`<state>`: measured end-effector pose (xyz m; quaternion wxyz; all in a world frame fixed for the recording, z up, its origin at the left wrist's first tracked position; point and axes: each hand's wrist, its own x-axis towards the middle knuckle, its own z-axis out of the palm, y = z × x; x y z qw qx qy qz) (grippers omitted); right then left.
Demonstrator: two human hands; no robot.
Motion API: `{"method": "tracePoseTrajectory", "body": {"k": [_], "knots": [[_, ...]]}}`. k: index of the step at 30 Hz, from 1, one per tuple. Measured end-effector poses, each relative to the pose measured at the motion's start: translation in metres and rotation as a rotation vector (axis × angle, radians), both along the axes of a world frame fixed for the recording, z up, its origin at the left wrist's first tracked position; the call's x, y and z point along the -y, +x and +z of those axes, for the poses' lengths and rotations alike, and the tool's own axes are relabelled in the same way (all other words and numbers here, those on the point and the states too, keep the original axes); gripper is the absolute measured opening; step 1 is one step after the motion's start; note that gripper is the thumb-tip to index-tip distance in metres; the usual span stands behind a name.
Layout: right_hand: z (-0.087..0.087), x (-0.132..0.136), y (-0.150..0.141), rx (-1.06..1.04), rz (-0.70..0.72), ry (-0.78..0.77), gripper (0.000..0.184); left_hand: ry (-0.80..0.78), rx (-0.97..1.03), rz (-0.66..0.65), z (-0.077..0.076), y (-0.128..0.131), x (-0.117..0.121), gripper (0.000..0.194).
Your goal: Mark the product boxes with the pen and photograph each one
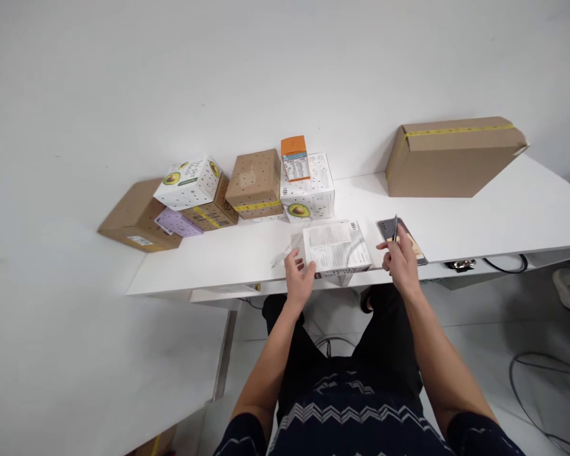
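A flat white box (335,246) with printed text and a barcode lies at the table's front edge, under what looks like a clear plastic wrap. At its left end is my left hand (298,278), fingers curved and apart, the thumb by the box's near corner. Whether it touches the box I cannot tell. My right hand (401,263) is closed on a slim dark pen (395,228) that points up, with the index finger along it. Just behind and under that hand lies a grey smartphone (417,251), partly covered by the fingers.
Along the wall stand brown cartons (254,180), white avocado-print boxes (308,199) and a lilac box (178,221). A small orange box (295,158) sits on one white box. A large brown carton (446,158) stands at the right. Below the tabletop (484,221) hang cables (508,266).
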<state>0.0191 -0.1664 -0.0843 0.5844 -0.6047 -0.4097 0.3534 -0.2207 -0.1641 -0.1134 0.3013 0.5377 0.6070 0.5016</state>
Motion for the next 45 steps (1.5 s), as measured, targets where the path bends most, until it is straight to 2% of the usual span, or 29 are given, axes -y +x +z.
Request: {"method": "tracePoseTrajectory", "body": {"k": [2, 4, 7, 11, 13, 16, 19, 24, 28, 32, 38, 45], "knots": [[0.017, -0.007, 0.005, -0.138, 0.044, 0.029, 0.051, 0.168, -0.183, -0.021, 0.011, 0.001, -0.007, 0.035], [0.035, -0.014, 0.007, -0.262, 0.125, 0.048, 0.047, 0.345, -0.331, -0.088, 0.022, 0.005, -0.017, 0.022], [0.058, -0.022, 0.007, -0.334, 0.246, 0.068, 0.041, 0.485, -0.447, -0.226, 0.032, 0.018, -0.034, 0.015], [0.073, -0.029, 0.004, -0.309, 0.351, 0.07, 0.081, 0.492, -0.551, -0.316, 0.029, 0.037, -0.049, 0.017], [0.071, -0.034, -0.003, -0.299, 0.376, 0.07, 0.081, 0.482, -0.586, -0.329, 0.024, 0.043, -0.051, 0.018], [0.062, -0.046, -0.021, -0.352, 0.35, 0.06, 0.056, 0.473, -0.643, -0.329, 0.021, 0.045, -0.048, 0.02], [0.051, -0.063, -0.046, -0.384, 0.342, 0.037, 0.046, 0.441, -0.743, -0.34, 0.022, 0.042, -0.043, 0.023], [0.036, -0.089, -0.073, -0.187, 0.45, -0.001, 0.038, 0.405, -0.766, -0.342, 0.023, 0.035, -0.04, 0.022], [0.023, -0.096, -0.078, -0.129, 0.455, 0.003, 0.023, 0.44, -0.703, -0.266, 0.019, 0.034, -0.04, 0.018], [0.014, -0.094, -0.078, -0.031, 0.396, 0.025, 0.02, 0.493, -0.662, -0.253, 0.018, 0.034, -0.04, 0.019], [0.013, -0.092, -0.078, 0.202, 0.408, 0.039, 0.021, 0.46, -0.645, -0.261, 0.02, 0.035, -0.04, 0.02], [0.013, -0.093, -0.077, 0.298, 0.438, 0.053, 0.018, 0.441, -0.63, -0.267, 0.019, 0.035, -0.041, 0.018]]}}
